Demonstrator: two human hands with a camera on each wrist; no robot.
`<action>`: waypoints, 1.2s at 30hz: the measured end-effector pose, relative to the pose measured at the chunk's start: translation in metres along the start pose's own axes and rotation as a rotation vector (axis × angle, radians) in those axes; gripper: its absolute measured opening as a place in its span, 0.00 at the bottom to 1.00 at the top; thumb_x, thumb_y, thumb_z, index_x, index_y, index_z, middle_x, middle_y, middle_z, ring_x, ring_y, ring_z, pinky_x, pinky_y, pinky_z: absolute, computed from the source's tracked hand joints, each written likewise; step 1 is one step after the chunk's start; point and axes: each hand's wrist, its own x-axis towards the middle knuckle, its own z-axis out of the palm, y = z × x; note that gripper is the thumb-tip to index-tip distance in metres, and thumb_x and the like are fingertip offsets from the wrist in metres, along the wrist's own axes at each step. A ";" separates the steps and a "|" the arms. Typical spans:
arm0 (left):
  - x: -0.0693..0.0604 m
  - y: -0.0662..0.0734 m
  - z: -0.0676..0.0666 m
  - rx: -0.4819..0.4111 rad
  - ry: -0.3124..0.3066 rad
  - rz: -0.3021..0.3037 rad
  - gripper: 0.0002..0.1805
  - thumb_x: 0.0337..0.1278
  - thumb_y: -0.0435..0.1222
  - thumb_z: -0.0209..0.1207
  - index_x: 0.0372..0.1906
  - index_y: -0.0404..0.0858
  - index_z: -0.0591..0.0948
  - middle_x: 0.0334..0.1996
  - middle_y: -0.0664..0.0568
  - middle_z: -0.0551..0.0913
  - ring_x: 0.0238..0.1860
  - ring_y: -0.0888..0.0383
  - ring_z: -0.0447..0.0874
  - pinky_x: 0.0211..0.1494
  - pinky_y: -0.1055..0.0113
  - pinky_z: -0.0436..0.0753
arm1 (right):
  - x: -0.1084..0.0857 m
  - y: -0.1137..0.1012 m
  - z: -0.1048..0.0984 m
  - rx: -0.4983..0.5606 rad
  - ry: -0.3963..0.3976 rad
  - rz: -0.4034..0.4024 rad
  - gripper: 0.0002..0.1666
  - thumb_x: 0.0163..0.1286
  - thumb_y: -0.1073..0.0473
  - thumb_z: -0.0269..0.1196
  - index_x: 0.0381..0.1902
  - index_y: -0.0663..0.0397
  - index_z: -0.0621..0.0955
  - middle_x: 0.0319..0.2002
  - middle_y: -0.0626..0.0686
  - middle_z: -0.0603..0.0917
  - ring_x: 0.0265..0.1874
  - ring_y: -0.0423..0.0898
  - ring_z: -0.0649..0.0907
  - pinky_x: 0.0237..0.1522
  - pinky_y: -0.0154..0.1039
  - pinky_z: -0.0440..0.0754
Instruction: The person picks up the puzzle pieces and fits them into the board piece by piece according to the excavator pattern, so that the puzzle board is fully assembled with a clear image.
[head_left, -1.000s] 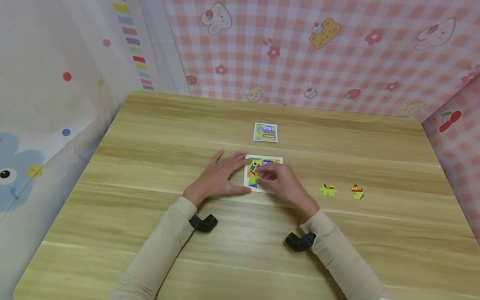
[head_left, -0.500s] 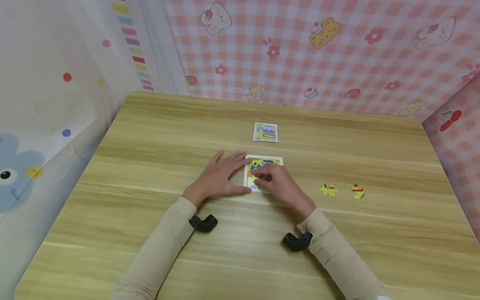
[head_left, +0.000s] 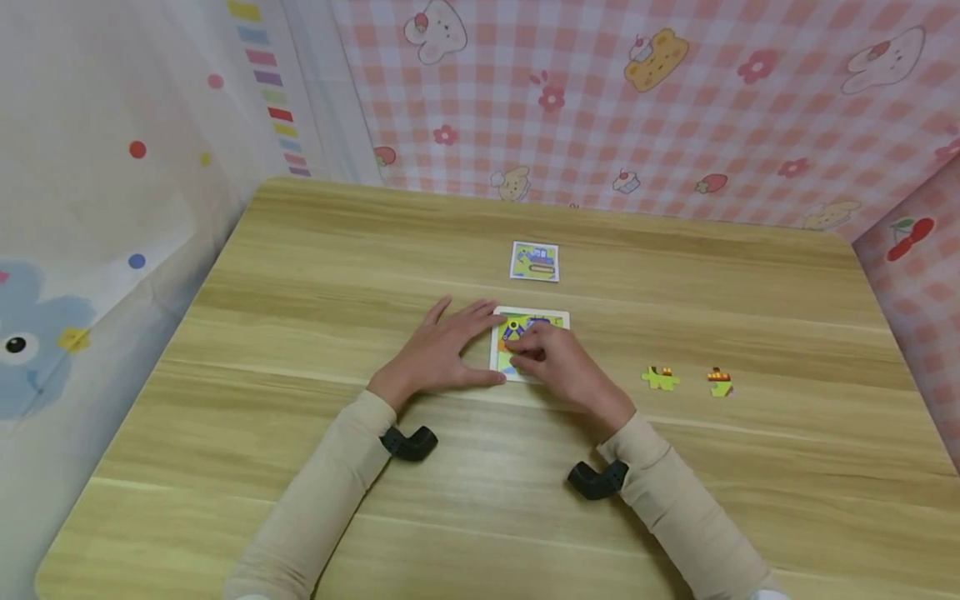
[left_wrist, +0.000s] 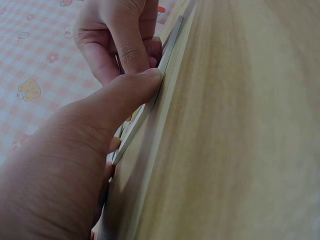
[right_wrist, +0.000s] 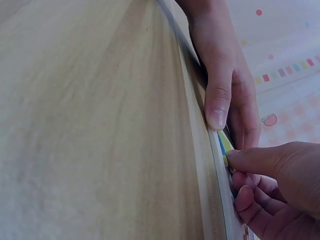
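Note:
A small jigsaw puzzle board [head_left: 494, 350] with a white border lies mid-table, its picture partly covered by my right hand. My left hand [head_left: 435, 354] rests at the board's left side, fingers spread and straight. Its thumb [left_wrist: 145, 79] touches the near edge. Over the picture, my right hand [head_left: 562, 362] pinches a puzzle piece between thumb and curled fingers. A yellow-green bit of that piece [right_wrist: 225, 160] shows by the thumb in the right wrist view; the rest is hidden. Two loose pieces, one green [head_left: 661, 379] and one green and brown [head_left: 721, 383], lie to the right.
A square picture card [head_left: 535, 262] with a white border lies beyond the board. The wooden table [head_left: 360, 242] meets a pink checked cloth [head_left: 585, 142] at the back and a pale cloth [head_left: 172, 217] at the left.
My right hand has shifted slightly left over the board, and the green area at its fingertips looks lighter now. My left hand keeps its place; the head view has tilted a little.

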 end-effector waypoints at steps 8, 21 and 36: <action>0.000 0.000 0.000 -0.002 0.004 0.003 0.52 0.56 0.72 0.58 0.81 0.52 0.63 0.83 0.56 0.52 0.83 0.58 0.46 0.83 0.50 0.29 | 0.001 -0.001 -0.002 -0.030 -0.029 0.008 0.13 0.71 0.70 0.66 0.52 0.68 0.87 0.42 0.58 0.84 0.43 0.50 0.81 0.46 0.41 0.83; -0.001 0.000 -0.001 -0.001 0.005 -0.007 0.52 0.56 0.72 0.59 0.81 0.53 0.63 0.83 0.57 0.53 0.83 0.59 0.45 0.83 0.52 0.28 | 0.004 -0.002 -0.002 -0.119 -0.061 -0.030 0.11 0.72 0.68 0.66 0.50 0.66 0.88 0.39 0.55 0.84 0.39 0.47 0.78 0.43 0.41 0.78; 0.000 0.000 0.000 0.008 0.011 0.003 0.52 0.56 0.72 0.59 0.81 0.52 0.64 0.83 0.57 0.53 0.83 0.58 0.45 0.83 0.51 0.29 | 0.002 -0.006 0.001 -0.145 -0.055 -0.033 0.13 0.70 0.65 0.70 0.50 0.67 0.88 0.36 0.53 0.82 0.37 0.46 0.76 0.39 0.38 0.76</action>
